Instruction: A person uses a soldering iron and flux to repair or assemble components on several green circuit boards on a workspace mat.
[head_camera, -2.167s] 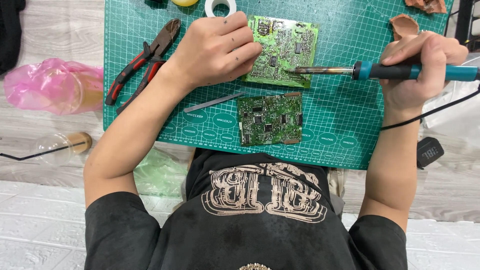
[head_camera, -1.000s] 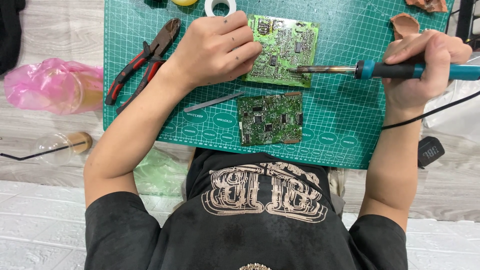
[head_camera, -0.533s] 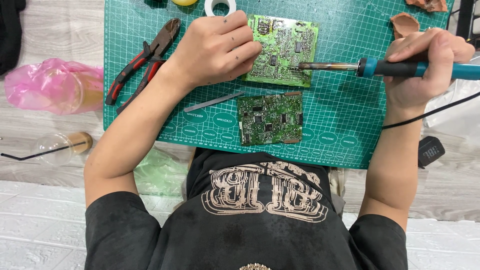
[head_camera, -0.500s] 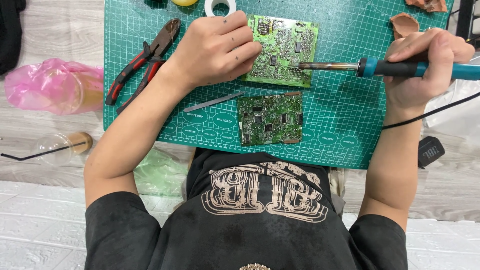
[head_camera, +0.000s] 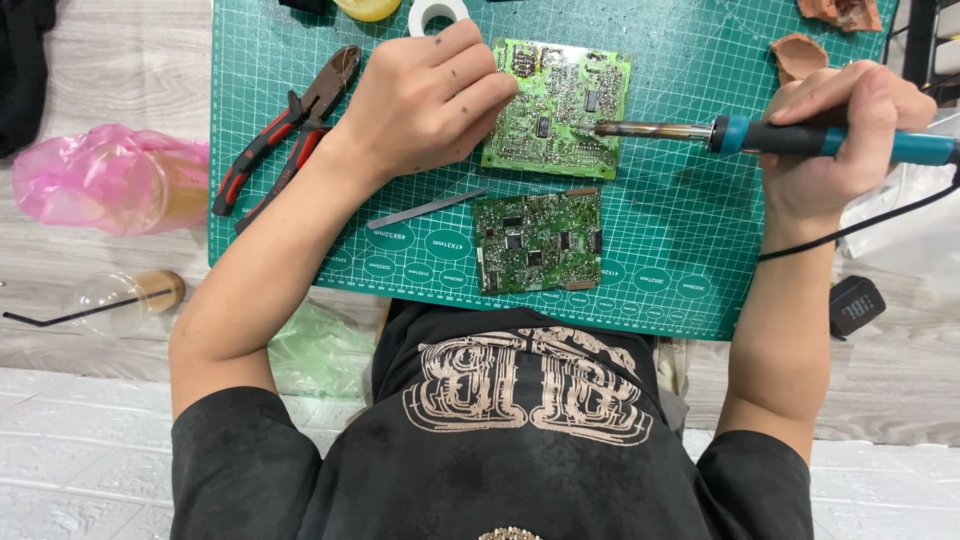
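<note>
My left hand (head_camera: 430, 100) rests on the green cutting mat (head_camera: 680, 250), its fingers pressing down the left edge of a light green circuit board (head_camera: 575, 105). A teal-handled soldering iron (head_camera: 790, 140) is gripped in my right hand (head_camera: 840, 125). Its metal tip lies on the right part of that board. A second, darker circuit board (head_camera: 538, 240) lies just below, untouched. Thin metal tweezers (head_camera: 425, 208) lie left of it, under my left wrist.
Red-and-black pliers (head_camera: 290, 130) lie at the mat's left edge. A white tape roll (head_camera: 437, 12) and brown scraps (head_camera: 795, 50) sit at the top. Off the mat are a pink plastic bag (head_camera: 100, 175), a clear cup with a straw (head_camera: 120, 300) and a small black device (head_camera: 856, 305).
The soldering iron has slid a little to the left, bringing its tip from the board's right edge onto the board. My left hand has stayed put.
</note>
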